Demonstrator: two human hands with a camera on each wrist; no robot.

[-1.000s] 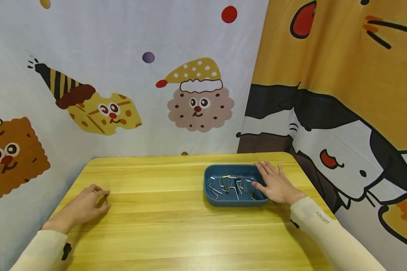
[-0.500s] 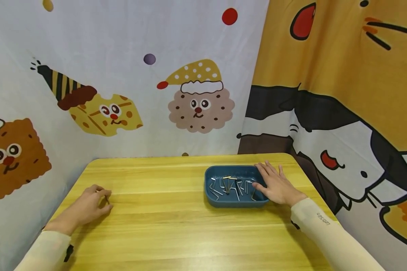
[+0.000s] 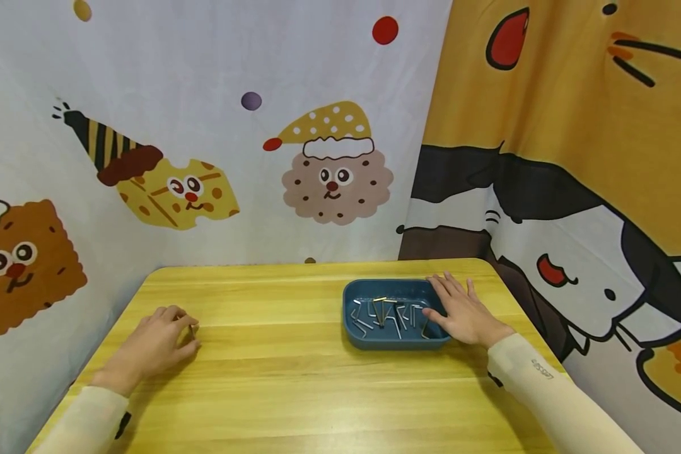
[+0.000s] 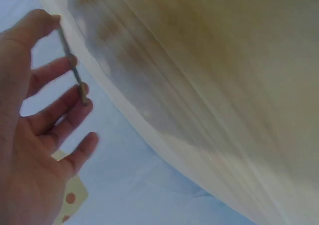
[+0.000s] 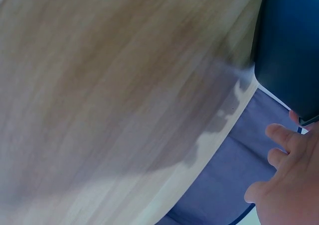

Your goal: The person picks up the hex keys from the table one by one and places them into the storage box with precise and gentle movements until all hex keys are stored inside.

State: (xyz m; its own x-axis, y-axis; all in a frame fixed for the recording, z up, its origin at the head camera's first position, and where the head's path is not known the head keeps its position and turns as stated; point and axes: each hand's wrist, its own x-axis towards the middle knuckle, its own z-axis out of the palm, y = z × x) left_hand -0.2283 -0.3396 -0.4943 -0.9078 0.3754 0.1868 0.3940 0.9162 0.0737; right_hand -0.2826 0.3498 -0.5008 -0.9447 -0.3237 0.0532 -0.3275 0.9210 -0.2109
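Observation:
My left hand (image 3: 153, 343) is just above the left side of the table, pinching a thin metal hex key (image 4: 74, 71) between thumb and fingertips. In the left wrist view the key's shaft slants down from the thumb across the fingers; in the head view the fingers hide most of it. A dark blue tray (image 3: 397, 345) on the right half of the table holds several L-shaped hex keys (image 3: 398, 323), mostly silver, some brass-coloured or dark. Spread fairly straight, the fingers of my right hand (image 3: 468, 315) rest on the tray's right rim, the thumb reaching over its inside.
The yellow wood-grain table (image 3: 272, 384) has rounded far corners. Behind it hangs a white curtain (image 3: 204, 50) with cartoon biscuits and cheese. An orange, black and white cartoon curtain (image 3: 579, 126) closes off the right side.
My left hand has shifted a little to the right with the hex key in its fingers. The right hand and the tray have stayed in place.

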